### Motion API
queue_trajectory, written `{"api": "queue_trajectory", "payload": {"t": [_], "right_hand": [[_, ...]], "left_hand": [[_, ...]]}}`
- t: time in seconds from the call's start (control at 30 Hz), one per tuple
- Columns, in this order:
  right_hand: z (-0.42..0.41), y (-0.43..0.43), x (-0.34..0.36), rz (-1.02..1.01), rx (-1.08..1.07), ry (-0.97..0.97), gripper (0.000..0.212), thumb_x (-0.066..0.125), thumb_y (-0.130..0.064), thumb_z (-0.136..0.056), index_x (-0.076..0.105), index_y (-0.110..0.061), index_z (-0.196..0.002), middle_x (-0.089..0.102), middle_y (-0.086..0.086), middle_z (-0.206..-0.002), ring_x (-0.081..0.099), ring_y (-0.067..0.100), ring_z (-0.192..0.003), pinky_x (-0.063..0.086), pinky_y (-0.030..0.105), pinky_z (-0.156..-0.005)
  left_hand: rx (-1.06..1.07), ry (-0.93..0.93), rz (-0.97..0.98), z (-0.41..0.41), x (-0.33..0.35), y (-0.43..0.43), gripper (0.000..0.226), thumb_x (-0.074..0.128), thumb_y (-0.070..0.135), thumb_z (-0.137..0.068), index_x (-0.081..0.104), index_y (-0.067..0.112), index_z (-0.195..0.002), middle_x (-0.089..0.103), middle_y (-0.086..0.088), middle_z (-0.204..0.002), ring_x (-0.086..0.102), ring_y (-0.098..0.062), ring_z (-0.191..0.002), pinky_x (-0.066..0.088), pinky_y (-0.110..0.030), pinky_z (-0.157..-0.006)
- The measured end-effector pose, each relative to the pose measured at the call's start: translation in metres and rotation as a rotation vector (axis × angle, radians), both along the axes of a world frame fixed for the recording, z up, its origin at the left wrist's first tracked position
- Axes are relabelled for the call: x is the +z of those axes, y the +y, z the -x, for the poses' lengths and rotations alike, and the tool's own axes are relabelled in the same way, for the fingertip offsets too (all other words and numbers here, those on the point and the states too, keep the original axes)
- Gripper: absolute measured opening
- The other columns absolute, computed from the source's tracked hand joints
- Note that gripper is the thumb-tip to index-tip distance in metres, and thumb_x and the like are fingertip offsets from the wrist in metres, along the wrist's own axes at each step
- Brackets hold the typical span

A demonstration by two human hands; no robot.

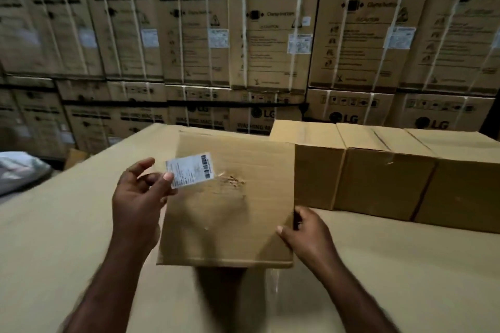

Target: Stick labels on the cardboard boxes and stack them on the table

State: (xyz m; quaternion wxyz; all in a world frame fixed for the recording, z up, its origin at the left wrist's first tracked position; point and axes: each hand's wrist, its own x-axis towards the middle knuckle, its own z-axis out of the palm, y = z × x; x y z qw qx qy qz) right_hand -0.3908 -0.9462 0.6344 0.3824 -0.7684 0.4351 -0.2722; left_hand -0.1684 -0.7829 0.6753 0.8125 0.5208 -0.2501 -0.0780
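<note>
Centrally, a small white rectangular paper label with black print and a barcode (189, 170) is pinched at its left edge between the thumb and fingers of the left hand (140, 192). It is held tilted over the far left part of a plain brown cardboard box (230, 224); whether the label touches the box top cannot be told. The remaining fingers of that hand are loosely spread.

The box sits on a wide tan table surface (67, 224), and its top has a torn, scuffed patch (232, 180) just right of the label. The right hand (305, 235) grips the box at its near right corner, with the thumb lying on the top face and the fingers curled down over the right edge.

Just beside the box, to its right, a row of similar brown cardboard boxes (378, 178) stands side by side on the same table. At the far left edge lies a pale, crumpled bag-like bundle (19, 170), too blurred to identify. Behind everything rises a wall of large strapped brown cartons printed with LG and WASHING MACHINE (270, 35), stacked in two tiers.
</note>
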Motion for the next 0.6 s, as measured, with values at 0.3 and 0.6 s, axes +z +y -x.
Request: {"api": "queue_trajectory", "payload": {"t": [0.3,0.6], "right_hand": [[-0.068,-0.015,-0.044,0.208,-0.046,0.311,0.077,0.076,-0.041,-0.08,0.036,-0.024,-0.144,0.056,0.0,-0.134,0.059,0.022,-0.115,0.053,0.035,-0.089],[-0.148,-0.038,-0.02,0.599,0.066,0.373,0.066,0.06,-0.025,-0.097,0.026,-0.03,-0.155,0.016,0.003,-0.164,0.036,0.024,-0.14,0.042,0.033,-0.105]], "left_hand": [[-0.241,-0.059,-0.411,-0.048,-0.073,0.014,0.083,0.078,0.015,-0.073,0.042,0.03,-0.147,0.063,-0.01,-0.078,0.069,-0.026,-0.09,0.056,-0.041,-0.085],[-0.356,-0.238,-0.648,-0.121,-0.076,-0.02,0.105,0.079,0.014,-0.082,0.009,0.042,-0.155,0.064,-0.012,-0.086,0.069,-0.021,-0.09,0.057,-0.031,-0.079]]}}
